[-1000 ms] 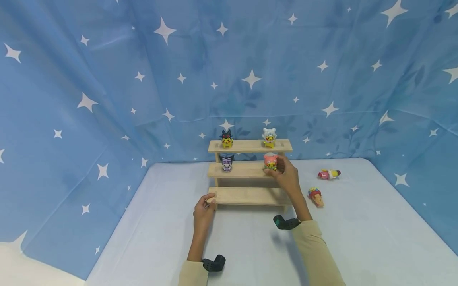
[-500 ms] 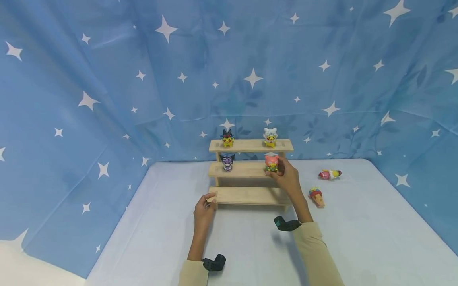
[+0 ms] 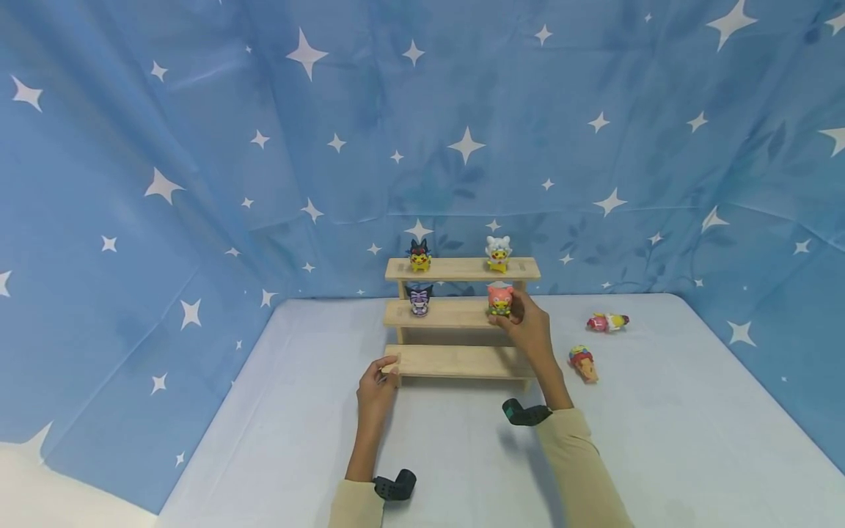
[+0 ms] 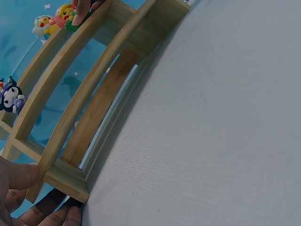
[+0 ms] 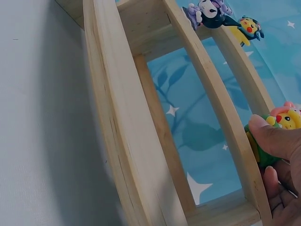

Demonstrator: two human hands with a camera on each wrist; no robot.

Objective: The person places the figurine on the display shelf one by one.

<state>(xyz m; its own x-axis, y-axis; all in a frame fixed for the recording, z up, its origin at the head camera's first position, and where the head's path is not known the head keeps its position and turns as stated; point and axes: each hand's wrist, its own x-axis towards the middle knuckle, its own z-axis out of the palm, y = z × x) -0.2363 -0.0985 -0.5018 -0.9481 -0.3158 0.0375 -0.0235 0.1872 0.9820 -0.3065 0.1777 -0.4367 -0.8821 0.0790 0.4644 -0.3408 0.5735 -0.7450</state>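
Observation:
A wooden three-tier display shelf (image 3: pixel 455 359) stands on the table. My left hand (image 3: pixel 376 386) grips the left end of its lowest tier, thumb on the front edge in the left wrist view. My right hand (image 3: pixel 530 328) pinches a pink-hooded figurine (image 3: pixel 499 299) with a green lower body, upright at the right of the middle tier. On that tier's left stands a purple-and-black figurine (image 3: pixel 419 301). The top tier bears a dark-eared yellow figurine (image 3: pixel 419 257) at left and a white-hooded yellow figurine (image 3: pixel 498 254) at right.
Right of the shelf, a pink, white and yellow figurine (image 3: pixel 607 322) lies on its side on the white-covered table (image 3: pixel 686 425). Nearer lies another figurine (image 3: pixel 584 364) with a colourful top and tan, cone-like lower part. A blue starry curtain (image 3: pixel 370 147) hangs behind.
The right hand has barely shifted and still pinches the pink-hooded figurine at the same spot on the middle tier. The left hand keeps its place on the shelf; the head view wobbles slightly.

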